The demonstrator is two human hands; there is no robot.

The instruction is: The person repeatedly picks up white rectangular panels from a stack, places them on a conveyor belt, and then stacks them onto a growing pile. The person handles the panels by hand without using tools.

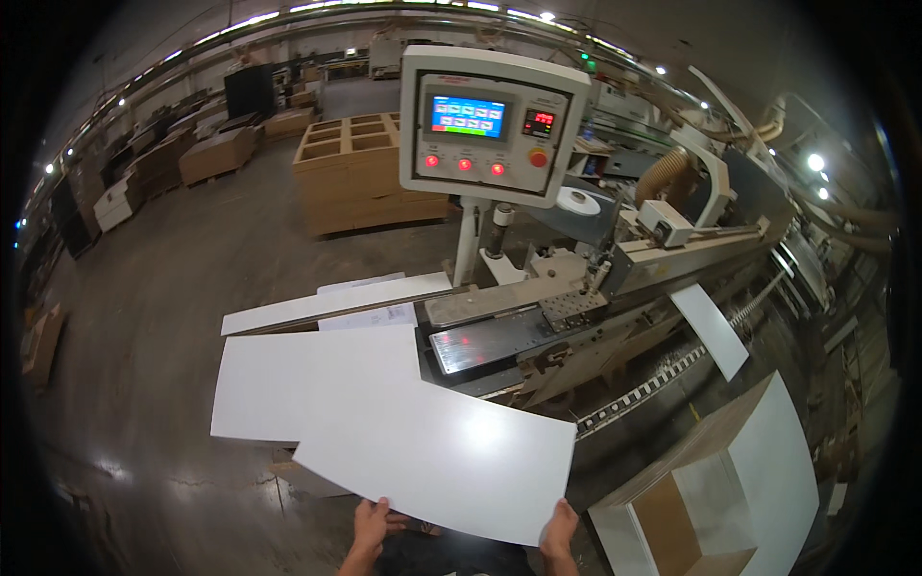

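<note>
Factory floor is lying beyond both hands (375,526) (560,530), which are pinching the near edge of a large, flat white panel (437,451); probably stiff, light, slippery.

Factory hall with a long panel-processing machine

A glossy grey concrete floor (163,288) reflects the ceiling lights (538,14), which run in a curved row overhead. Pallets of brown board stacks (360,173) stand mid-floor, with more cardboard stacks (216,154) toward the far left wall. A control panel (492,120) with a lit screen and red buttons rises on a post above the machine bed (538,317).
</note>
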